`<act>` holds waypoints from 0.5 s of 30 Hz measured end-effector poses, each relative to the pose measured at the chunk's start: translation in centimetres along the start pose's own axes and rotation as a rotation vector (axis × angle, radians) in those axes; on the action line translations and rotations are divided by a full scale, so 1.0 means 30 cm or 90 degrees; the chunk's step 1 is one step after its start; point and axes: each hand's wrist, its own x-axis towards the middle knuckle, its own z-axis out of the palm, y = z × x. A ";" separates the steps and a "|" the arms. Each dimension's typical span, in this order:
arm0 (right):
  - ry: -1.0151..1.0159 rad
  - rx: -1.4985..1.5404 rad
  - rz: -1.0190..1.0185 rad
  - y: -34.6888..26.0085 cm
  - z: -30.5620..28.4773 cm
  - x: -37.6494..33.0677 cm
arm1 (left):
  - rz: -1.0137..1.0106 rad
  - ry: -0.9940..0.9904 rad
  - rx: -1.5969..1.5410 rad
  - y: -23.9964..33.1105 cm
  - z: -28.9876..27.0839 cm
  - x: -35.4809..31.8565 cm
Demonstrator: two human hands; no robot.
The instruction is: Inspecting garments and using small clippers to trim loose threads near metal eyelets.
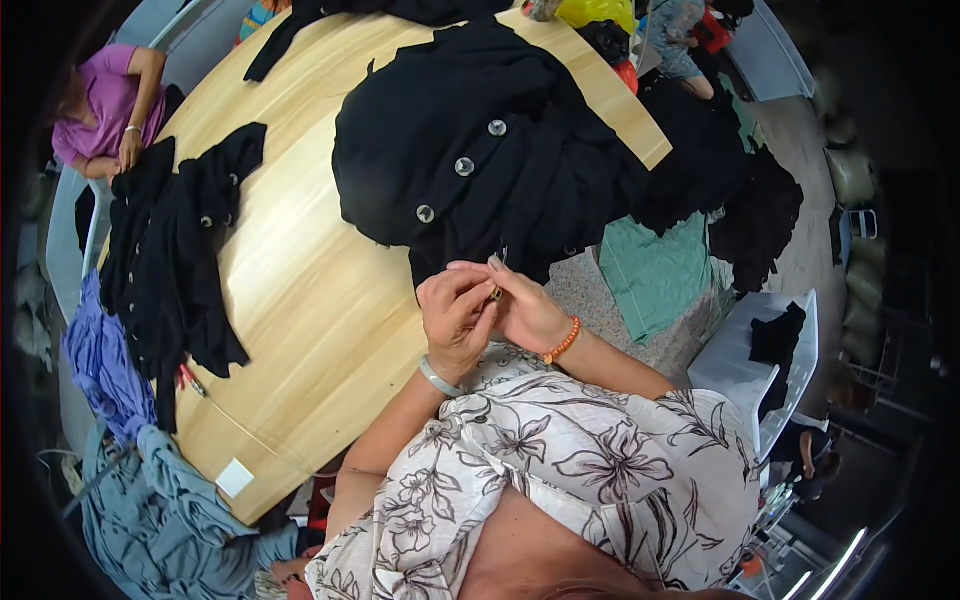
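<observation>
In front of my chest both hands meet at the near edge of the garment. The fingers of my left hand [455, 318] are closed in a pinch at a small gold and dark piece [496, 294], too small to name surely. My right hand [530, 312] is curled against the left one, its fingers closed about the same piece. Just beyond them a black knit garment [520, 90] is heaped on the table, with large shiny round buttons [464, 167] in a row. Part of its lower edge hangs by my fingers.
The pale wooden table [300, 270] carries another black buttoned garment [170, 250] at the left, by a person in a purple top [110, 100]. Purple cloth [105, 355] and grey-blue cloth [160, 510] hang at its left edge. Green cloth [655, 280] lies to the right.
</observation>
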 end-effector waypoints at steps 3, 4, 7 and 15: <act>0.112 -0.020 -0.095 -0.031 -0.032 0.071 | -0.007 -0.011 0.058 -0.029 -0.034 0.007; 0.130 -0.072 -0.134 -0.060 -0.047 0.087 | -0.011 -0.022 0.103 -0.045 -0.058 0.009; 0.258 -0.764 -0.477 -0.160 -0.116 0.166 | -0.044 -0.015 0.274 -0.209 -0.084 0.023; 0.153 -1.070 -0.370 -0.188 -0.030 0.305 | 0.002 0.035 0.329 -0.524 -0.068 0.110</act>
